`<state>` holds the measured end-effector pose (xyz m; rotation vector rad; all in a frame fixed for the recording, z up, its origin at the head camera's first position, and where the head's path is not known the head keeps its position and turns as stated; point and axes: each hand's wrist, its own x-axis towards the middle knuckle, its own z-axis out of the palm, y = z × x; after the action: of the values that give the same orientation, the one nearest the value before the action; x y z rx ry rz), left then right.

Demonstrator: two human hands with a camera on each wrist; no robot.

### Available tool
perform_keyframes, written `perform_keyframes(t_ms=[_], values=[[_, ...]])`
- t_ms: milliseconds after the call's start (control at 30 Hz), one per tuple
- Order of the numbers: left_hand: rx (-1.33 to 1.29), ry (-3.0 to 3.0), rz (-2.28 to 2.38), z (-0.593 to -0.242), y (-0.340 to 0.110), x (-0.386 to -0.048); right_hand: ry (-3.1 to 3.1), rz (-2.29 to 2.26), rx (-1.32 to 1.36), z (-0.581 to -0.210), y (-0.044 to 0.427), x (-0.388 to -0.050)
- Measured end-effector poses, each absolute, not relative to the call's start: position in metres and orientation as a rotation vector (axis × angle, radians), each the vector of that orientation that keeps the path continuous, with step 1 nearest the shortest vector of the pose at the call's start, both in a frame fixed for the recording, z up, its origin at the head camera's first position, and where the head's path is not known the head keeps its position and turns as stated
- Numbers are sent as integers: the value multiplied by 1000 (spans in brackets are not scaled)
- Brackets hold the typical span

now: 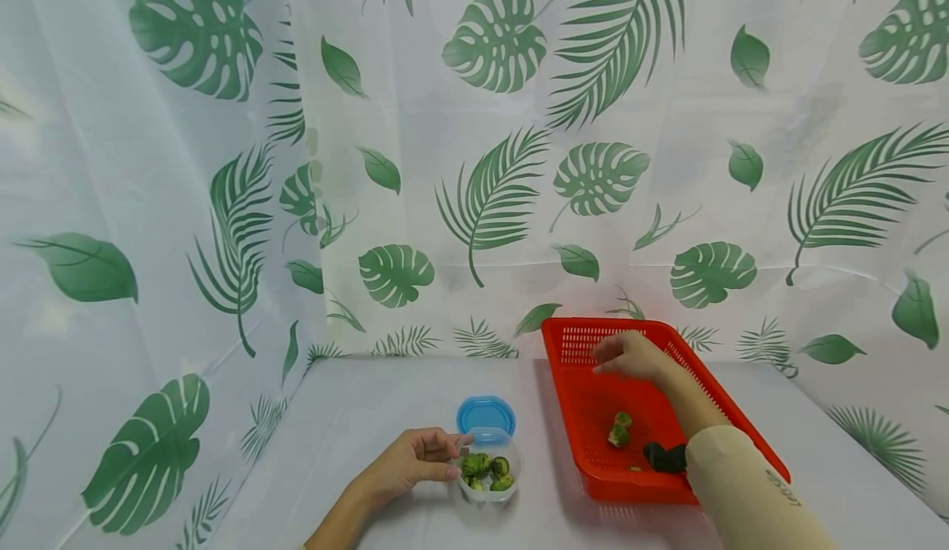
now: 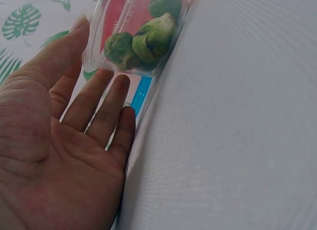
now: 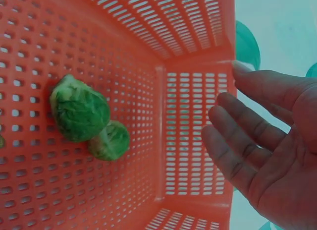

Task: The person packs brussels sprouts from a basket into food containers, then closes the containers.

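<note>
A small clear plastic container (image 1: 489, 496) with a blue lid (image 1: 485, 415) behind it stands on the white surface. Several Brussels sprouts (image 1: 476, 464) lie inside. My left hand (image 1: 424, 461) holds the container's left side, thumb and index finger at its rim; the other fingers (image 2: 106, 116) spread loosely below. Over the far part of a red plastic basket (image 1: 581, 443) hovers my right hand (image 1: 630, 356), fingers relaxed and nothing in them. Two more Brussels sprouts (image 3: 80, 109) lie touching each other on the basket floor, apart from that hand.
A black object (image 1: 665, 457) by the right sleeve is partly hidden. A small bit (image 1: 635, 469) lies near the basket's front wall. Behind the table hangs a white leaf-print curtain (image 1: 489, 311), with another at the left side.
</note>
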<state>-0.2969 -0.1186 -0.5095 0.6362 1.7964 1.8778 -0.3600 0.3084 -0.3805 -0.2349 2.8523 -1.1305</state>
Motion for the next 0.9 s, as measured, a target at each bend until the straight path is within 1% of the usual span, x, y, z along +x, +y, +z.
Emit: perform_keyframes(t_ms=[500, 900], values=[[639, 1795, 1880, -510, -118, -298, 2752, -1132, -201, -391, 317, -360], [649, 1792, 1878, -508, -119, -296, 2678, -1123, -105, -396, 318, -358]])
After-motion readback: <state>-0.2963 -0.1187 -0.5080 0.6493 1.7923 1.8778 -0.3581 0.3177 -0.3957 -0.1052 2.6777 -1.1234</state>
